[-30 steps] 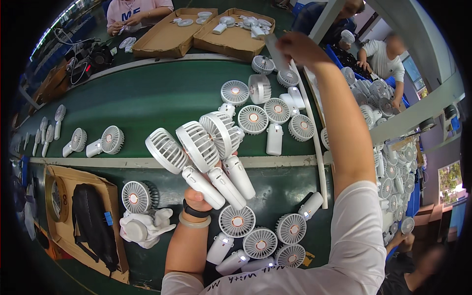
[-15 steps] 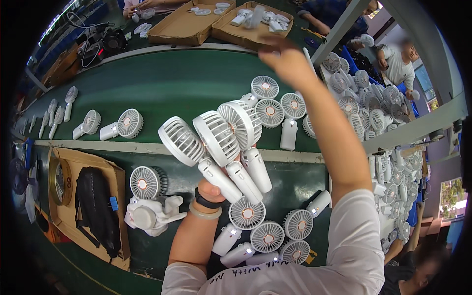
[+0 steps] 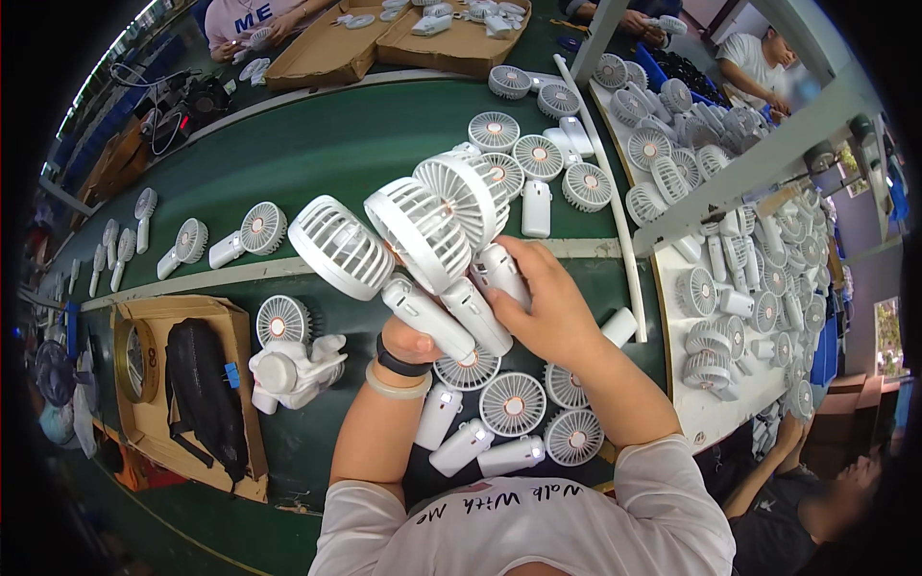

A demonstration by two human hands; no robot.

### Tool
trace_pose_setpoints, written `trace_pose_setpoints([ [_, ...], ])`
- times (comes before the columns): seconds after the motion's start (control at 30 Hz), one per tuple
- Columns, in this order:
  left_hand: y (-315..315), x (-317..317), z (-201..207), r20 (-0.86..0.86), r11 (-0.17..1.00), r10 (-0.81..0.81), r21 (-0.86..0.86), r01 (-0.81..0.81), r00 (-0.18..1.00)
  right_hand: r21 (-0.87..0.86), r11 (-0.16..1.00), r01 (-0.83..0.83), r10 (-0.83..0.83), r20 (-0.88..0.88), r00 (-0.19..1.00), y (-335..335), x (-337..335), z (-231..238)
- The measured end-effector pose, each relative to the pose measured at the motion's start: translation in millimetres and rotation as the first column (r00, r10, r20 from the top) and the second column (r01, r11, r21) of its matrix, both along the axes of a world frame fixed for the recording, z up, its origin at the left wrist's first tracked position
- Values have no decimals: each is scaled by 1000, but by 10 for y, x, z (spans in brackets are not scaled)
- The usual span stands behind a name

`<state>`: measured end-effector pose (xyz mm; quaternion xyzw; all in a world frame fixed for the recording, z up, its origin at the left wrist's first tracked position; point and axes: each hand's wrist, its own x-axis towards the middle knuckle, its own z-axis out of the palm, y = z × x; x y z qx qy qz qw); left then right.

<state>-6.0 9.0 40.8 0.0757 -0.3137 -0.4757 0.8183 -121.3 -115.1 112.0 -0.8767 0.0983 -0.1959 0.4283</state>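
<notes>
Your right hand [image 3: 543, 302] has come back from the far edge of the long green belt [image 3: 327, 144] and grips the rightmost handle among the white plastic round-headed handheld fans [image 3: 420, 236]. Your left hand [image 3: 408, 341] clasps the bunch above the far edge of the dark green surface [image 3: 312, 446].

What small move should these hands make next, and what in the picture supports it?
Probably ease the rightmost handle away from the bunch of white fans with the right hand: its thumb and fingers are on that handle, the left hand supports the bunch, and the heads crowd together.
</notes>
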Motion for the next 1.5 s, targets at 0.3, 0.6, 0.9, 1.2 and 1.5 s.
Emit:
trace_pose_setpoints([
  [0.3, 139, -199, 219, -68, 979, -200, -47, 197, 977, 917, 312, -249, 36, 251, 967, -71, -350, -51],
  [0.6, 299, -496, 265, 110, 920, 20, 388, -62, 994, 833, 544, -97, -77, 164, 983, -35, -498, -93],
  [0.9, 369, -544, 196, 378, 825, 49, 506, -251, 925, 815, 570, -101, -114, 200, 973, -102, -520, -201],
  [1.2, 426, -571, 215, 685, 713, 55, 482, -509, 726, 809, 572, -132, -147, 260, 954, -142, -549, -222],
  [1.5, 314, -583, 211, 379, 891, 40, 405, -204, 925, 806, 575, -138, -151, 271, 951, -100, -531, -276],
])
